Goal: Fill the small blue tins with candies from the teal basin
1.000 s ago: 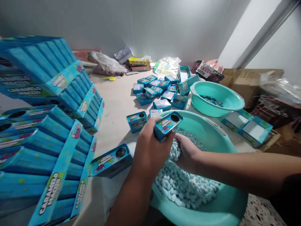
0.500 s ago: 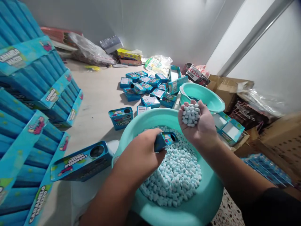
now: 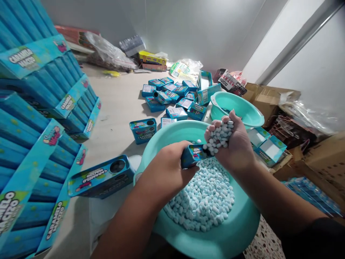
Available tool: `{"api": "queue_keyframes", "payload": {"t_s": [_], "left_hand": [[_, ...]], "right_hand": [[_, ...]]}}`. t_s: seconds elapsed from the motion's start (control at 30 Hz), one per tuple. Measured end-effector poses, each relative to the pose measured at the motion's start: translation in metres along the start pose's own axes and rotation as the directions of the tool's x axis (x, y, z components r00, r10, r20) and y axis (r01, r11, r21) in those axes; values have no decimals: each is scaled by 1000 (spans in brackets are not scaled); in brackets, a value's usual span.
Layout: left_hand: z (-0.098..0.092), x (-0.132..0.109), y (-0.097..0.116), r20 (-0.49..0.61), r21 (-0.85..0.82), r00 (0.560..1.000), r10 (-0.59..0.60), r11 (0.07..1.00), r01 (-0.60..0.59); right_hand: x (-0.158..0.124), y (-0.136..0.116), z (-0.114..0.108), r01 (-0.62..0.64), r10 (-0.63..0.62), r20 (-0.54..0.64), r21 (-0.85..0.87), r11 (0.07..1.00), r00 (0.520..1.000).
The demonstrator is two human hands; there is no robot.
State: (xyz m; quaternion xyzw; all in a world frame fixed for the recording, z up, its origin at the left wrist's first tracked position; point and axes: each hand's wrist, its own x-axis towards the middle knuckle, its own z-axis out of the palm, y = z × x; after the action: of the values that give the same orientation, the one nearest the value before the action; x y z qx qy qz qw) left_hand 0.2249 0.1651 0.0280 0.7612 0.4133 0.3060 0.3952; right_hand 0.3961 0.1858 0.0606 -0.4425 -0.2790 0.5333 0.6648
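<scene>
"In the head view, where was the box?"

"The box (image 3: 192, 155) was in the left hand (image 3: 171, 162), above the big basin (image 3: 244, 214) at the near edge of the tabletop (image 3: 113, 108). The left fingers were wrapped firmly around it, and its round hole faced the right hand (image 3: 235, 151)."

"How were the right fingers?"

"Half curled, palm cupped under a heap of candies (image 3: 221, 135), the lowest of them right at the hole. More candies lay in the big basin below."

"What stood in the way?"

"The left forearm crossed the big basin's left side and covered some of its rim; the left hand hid part of the box. The right fingers overlapped the small basin (image 3: 253, 117), near the tabletop's right edge. Its contents were too dark to name."

"And around them?"

"Stacked trays (image 3: 51, 144), full of blue boxes, blocked the tabletop's left edge. One upright box (image 3: 101, 176) stood between them and the big basin, a second box (image 3: 142, 130) just beyond. Loose boxes (image 3: 172, 95) lay jumbled farther back. A plastic bag (image 3: 113, 55) and a yellow box (image 3: 152, 57) lined the far edge. Cartons (image 3: 261, 95) rose by the right edge."
</scene>
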Motion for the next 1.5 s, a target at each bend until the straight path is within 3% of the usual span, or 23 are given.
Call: {"api": "queue_keyframes", "payload": {"t_s": [0.1, 0.47, 0.6, 0.7, 0.9, 1.2, 1.33, 1.5], "left_hand": [[0, 1, 0, -7, 17, 1000, 7, 1000, -7], [0, -1, -1, -4, -1, 1000, 25, 1000, -25], [1, -1, -2, -17, 6, 999, 39, 999, -39], [1, 0, -3, -26, 10, 998, 51, 999, -51], [0, 0, -5, -12, -12, 998, 59, 998, -59], [1, 0, -4, 38, -14, 992, 119, 993, -119], [1, 0, -4, -17, -40, 991, 134, 990, -135], [0, -1, -6, -23, -89, 984, 174, 980, -176]], "right_hand": [[-3, 1, 1, 33, -32, -2, 49, 998, 999], [-15, 1, 4, 85, -83, 59, -42, 995, 995], [-16, -1, 3, 96, -90, 144, -37, 995, 986], [-17, 0, 2, 151, -126, 247, -86, 985, 961], [-16, 6, 0, 377, -257, 428, -224, 899, 866], [-9, 6, -3, 431, -307, 392, -281, 857, 867], [-12, 5, -2, 413, -304, 363, -273, 869, 881], [-18, 4, 2, 444, -337, 407, -204, 873, 849]]}}
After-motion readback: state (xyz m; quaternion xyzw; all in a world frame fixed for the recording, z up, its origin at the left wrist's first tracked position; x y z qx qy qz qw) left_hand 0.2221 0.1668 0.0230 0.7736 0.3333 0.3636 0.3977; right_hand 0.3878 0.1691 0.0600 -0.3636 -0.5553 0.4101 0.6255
